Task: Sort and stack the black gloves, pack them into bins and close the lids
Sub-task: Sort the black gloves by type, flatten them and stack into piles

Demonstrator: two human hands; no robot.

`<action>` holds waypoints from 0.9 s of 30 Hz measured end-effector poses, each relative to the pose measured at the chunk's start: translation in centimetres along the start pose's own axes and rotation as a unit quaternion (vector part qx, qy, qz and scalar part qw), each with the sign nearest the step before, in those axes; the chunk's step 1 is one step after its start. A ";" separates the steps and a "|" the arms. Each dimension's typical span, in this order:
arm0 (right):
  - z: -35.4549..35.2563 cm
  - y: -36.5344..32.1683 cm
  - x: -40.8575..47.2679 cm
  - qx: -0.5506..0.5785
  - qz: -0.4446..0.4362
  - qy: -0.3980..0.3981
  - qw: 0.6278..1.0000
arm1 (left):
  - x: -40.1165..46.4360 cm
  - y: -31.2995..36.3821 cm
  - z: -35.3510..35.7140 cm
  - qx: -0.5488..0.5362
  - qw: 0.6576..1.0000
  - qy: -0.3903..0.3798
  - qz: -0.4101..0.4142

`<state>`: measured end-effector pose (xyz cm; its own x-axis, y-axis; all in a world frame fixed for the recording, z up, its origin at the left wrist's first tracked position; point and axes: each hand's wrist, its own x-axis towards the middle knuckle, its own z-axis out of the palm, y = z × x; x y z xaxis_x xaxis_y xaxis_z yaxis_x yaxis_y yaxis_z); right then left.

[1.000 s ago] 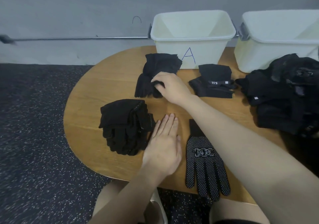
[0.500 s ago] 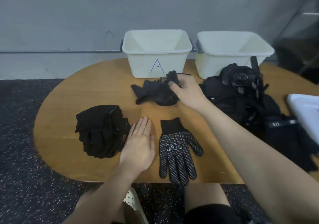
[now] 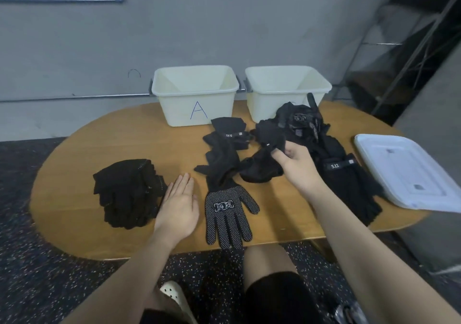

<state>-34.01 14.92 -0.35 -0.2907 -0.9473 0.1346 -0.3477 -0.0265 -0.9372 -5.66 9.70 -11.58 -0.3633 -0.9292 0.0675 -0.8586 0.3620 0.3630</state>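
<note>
left hand [image 3: 178, 207]: flat on the wooden surface [image 3: 74, 174], palm down, fingers straight and together, holding nothing. it sits right between the stacked gloves and the dotted glove

right hand [image 3: 295, 162]: raised a bit over the middle of the surface, fingers curled round a plain black glove [image 3: 264, 154], which hangs bunched up from the grip

stacked gloves [image 3: 127, 192]: neat-ish pile on the left side, just beside the left hand

dotted glove [image 3: 228, 214]: lying flat near the front edge, fingertips towards the person, white logo on the back

loose gloves [image 3: 225, 149]: a few flopped in front of bin A, one with a 5.11 tag

unsorted heap [image 3: 331, 159]: big messy pile on the right, running from the second bin down towards the front edge

bin A [image 3: 195, 94]: white, open, at the back, blue A on its front

second bin [image 3: 287, 89]: white, open, just right of bin A, heap partly covering its front

lid [image 3: 406, 171]: white, lying flat at the far right end
</note>
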 end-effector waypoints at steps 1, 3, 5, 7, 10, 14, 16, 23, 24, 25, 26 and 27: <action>-0.3 0.3 -0.7 0.007 0.011 0.005 1.000 | -0.1 0.0 -0.1 -0.012 1.000 0.001 0.005; -1.0 0.9 -1.9 0.024 0.029 0.011 0.999 | -0.6 0.4 -0.3 -0.043 0.998 0.030 0.025; -1.3 1.5 -2.8 0.036 0.037 0.013 0.999 | -1.6 1.5 -0.7 -0.044 0.995 0.053 0.077; -1.6 2.3 -3.3 0.030 0.041 0.016 0.999 | -2.6 3.4 -0.7 -0.024 0.986 0.041 0.158; -1.6 3.2 -3.9 0.023 0.042 0.012 0.999 | -2.7 6.2 0.0 -0.012 0.977 0.035 0.210; -1.8 3.5 -4.8 0.041 0.052 0.017 0.998 | 0.0 8.0 0.3 -0.073 0.987 0.056 0.128; -2.1 3.6 -5.2 0.049 0.052 0.014 0.997 | 1.8 8.4 0.7 -0.053 0.985 0.007 0.163; -3.0 4.6 -5.7 0.044 0.049 0.026 0.997 | 2.9 7.3 3.0 0.020 0.976 -0.061 0.210; -3.0 4.6 -5.7 0.042 0.045 0.026 0.998 | 3.0 6.9 3.0 0.026 0.975 -0.058 0.213; -3.0 4.7 -5.8 0.044 0.038 0.029 0.998 | 3.1 6.4 2.9 0.033 0.974 -0.059 0.214; -3.1 4.6 -5.9 0.050 0.030 0.037 0.998 | 3.1 5.9 2.8 0.040 0.974 -0.060 0.213; -3.2 4.4 -6.0 0.059 0.022 0.047 0.997 | 3.2 5.3 2.7 0.047 0.975 -0.062 0.210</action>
<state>-36.60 21.54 -4.23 -0.3875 -0.9143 0.1178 -0.2269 -0.0293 -0.9735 -12.34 8.88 -11.97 -0.7253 -0.6841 0.0771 -0.6525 0.7188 0.2397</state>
